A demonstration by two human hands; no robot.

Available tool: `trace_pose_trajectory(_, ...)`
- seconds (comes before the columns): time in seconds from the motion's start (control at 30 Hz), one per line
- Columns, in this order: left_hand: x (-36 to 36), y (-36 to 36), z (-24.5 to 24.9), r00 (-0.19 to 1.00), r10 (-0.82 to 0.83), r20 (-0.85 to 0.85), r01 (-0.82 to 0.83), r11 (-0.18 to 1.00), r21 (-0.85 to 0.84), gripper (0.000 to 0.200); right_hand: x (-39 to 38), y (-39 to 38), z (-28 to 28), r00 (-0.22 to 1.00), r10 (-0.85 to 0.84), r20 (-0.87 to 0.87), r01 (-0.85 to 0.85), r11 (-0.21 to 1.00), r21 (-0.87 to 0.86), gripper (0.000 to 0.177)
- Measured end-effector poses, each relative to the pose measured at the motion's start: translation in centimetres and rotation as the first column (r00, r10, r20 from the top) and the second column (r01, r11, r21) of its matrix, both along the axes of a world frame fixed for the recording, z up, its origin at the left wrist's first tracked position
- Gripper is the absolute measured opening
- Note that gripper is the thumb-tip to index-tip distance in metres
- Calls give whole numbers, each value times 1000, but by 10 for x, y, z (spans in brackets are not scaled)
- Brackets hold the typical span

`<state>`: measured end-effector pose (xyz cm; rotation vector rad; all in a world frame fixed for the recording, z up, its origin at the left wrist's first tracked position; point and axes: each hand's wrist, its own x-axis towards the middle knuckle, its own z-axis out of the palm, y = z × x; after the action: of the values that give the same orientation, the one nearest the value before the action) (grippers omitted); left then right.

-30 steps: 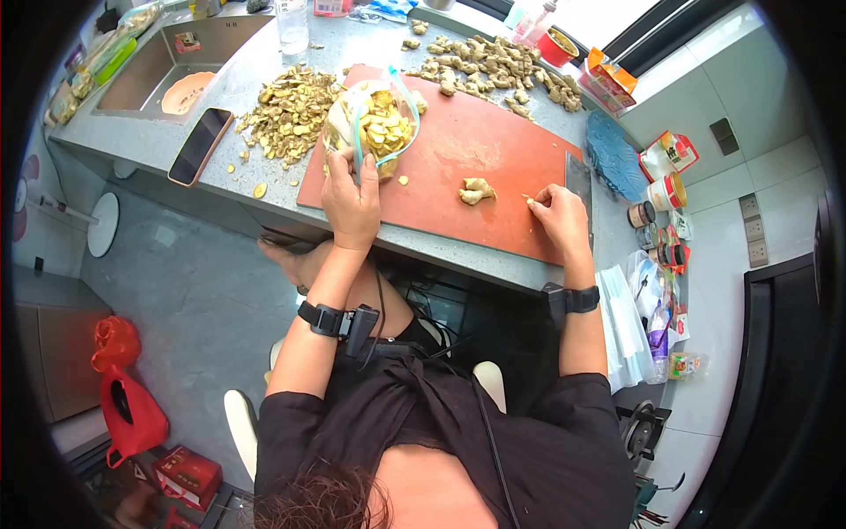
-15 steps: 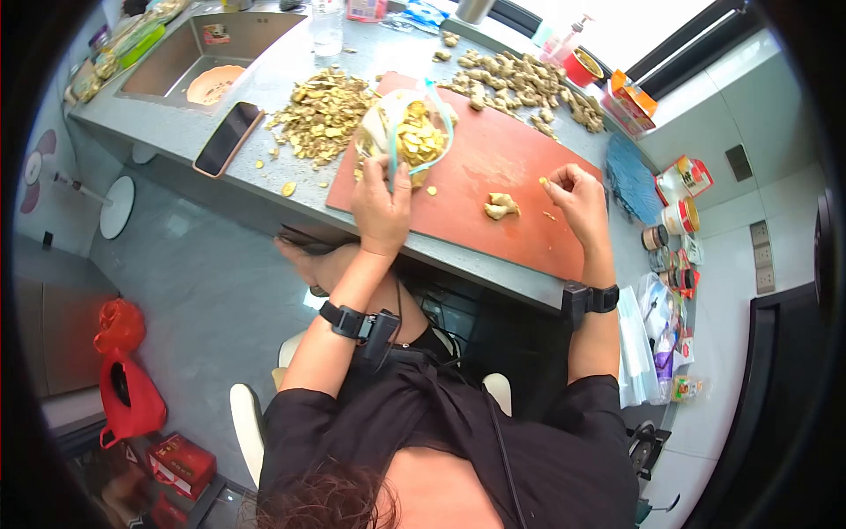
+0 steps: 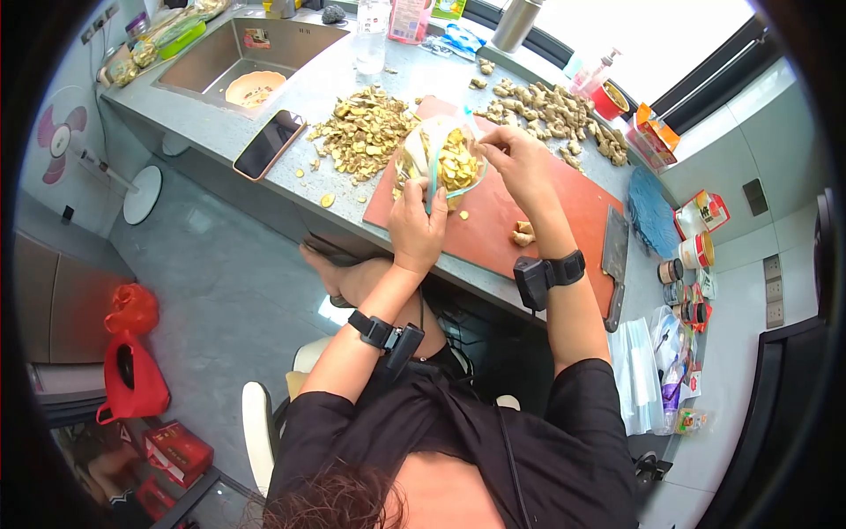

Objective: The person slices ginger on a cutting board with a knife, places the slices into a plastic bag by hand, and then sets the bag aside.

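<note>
A clear plastic bag point(image 3: 459, 164) of sliced ginger stands open at the left part of the red cutting board point(image 3: 573, 187). Its near edge is pinched in my left hand point(image 3: 418, 226). The fingers of my right hand point(image 3: 520, 163) are closed at the bag's right rim; what they hold, if anything, is too small to make out. Below my right wrist lies a piece of ginger point(image 3: 523, 234), partly covered by the arm. A cleaver point(image 3: 615, 256) rests on the board's right edge. Ginger slices point(image 3: 361, 132) form a heap left of the bag.
Whole ginger point(image 3: 546, 110) is spread behind the board. A phone point(image 3: 270, 145) lies at the counter's front edge, near the sink point(image 3: 238, 53). A water bottle point(image 3: 371, 35) stands at the back. Jars point(image 3: 674, 271) and a blue mat point(image 3: 652, 212) are on the right.
My right hand has moved left from above the board's right side to the bag's rim. My left hand still holds the bag. The view has shifted, and the cleaver now shows.
</note>
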<state>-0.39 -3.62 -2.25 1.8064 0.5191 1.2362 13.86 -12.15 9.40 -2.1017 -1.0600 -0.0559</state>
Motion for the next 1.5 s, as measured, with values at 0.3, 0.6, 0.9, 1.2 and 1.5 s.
trace_pose_trajectory(0.3, -2, -1, 3, 1000, -15, -19, 15, 1000, -19, 26, -1, -76, -15, 988, -154, -28, 156, 987, 48, 20)
trace_pose_trajectory(0.6, 18, 20, 42, 993, -120, 9, 120, 983, -138, 20, -19, -199, -77, 909, -316, -272, 364, 919, 149, 12)
trace_pose_trajectory(0.9, 58, 93, 134, 927, -301, 223, 372, 808, -456, 10, -32, -227, -113, 880, -312, -359, 430, 843, 323, 7)
trace_pose_trajectory(1.2, 126, 166, 140, 798, -425, 428, 598, 653, -465, 8, -45, -223, -96, 899, -353, -258, 418, 867, 271, 5)
trace_pose_trajectory(1.5, 172, 215, 82, 940, -303, -159, 190, 849, -493, 16, -47, -220, -92, 895, -381, -233, 432, 871, 233, 4)
